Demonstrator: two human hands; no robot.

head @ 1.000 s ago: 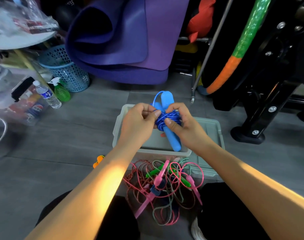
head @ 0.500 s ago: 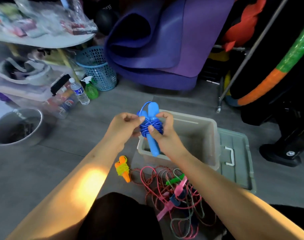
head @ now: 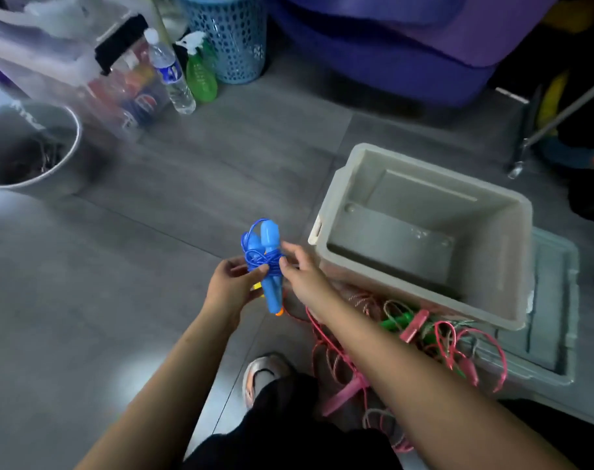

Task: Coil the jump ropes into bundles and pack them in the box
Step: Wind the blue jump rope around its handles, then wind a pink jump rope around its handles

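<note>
Looks like a home storage/exercise corner: grey tile floor point(head: 187, 184) w/ rolled purple yoga mats point(head: 407, 42), blue laundry-type basket point(head: 231, 35), water bottle point(head: 170, 72), green spray bottle point(head: 200, 76), clear bin of drinks point(head: 85, 62), metal bucket point(head: 31, 147).

The grey tiled floor point(head: 193, 184) carries the open grey box point(head: 492, 212), its lid point(head: 556, 300) beside it, a tangle of pink and green jump ropes point(head: 424, 330), a metal bucket point(head: 65, 144), a blue basket point(head: 231, 35), a water bottle point(head: 171, 76) and a green spray bottle point(head: 200, 72).
</note>
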